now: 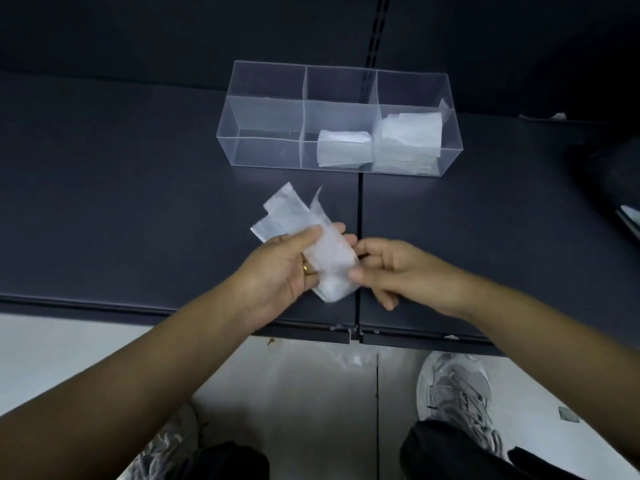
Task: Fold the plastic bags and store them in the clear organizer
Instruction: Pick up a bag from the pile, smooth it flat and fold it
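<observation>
Left hand [284, 268]: thin white plastic bag [291, 213] was gripped above dark table [104, 202].
Right hand [398, 271]: bag's near end was pinched.
Clear plastic organizer [266, 112]: folded bags [341, 147] were kept in middle and right parts.

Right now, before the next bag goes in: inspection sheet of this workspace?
Surface: dark shelf, with a seam running front to back.
Job's things: clear organizer with three compartments. No bag in the left one, one folded bag in the middle, a stack of folded bags on the right. A part-folded plastic bag is in hand.
Clutter: white scrap on the shelf far right; dark object at the right edge, cannot tell what it is.
Grippers: left hand grips the plastic bag; right hand pinches its near end.
Cables: nothing seen.
Surroundings: dark back panel with a slotted upright; pale floor; grey shoes.
</observation>
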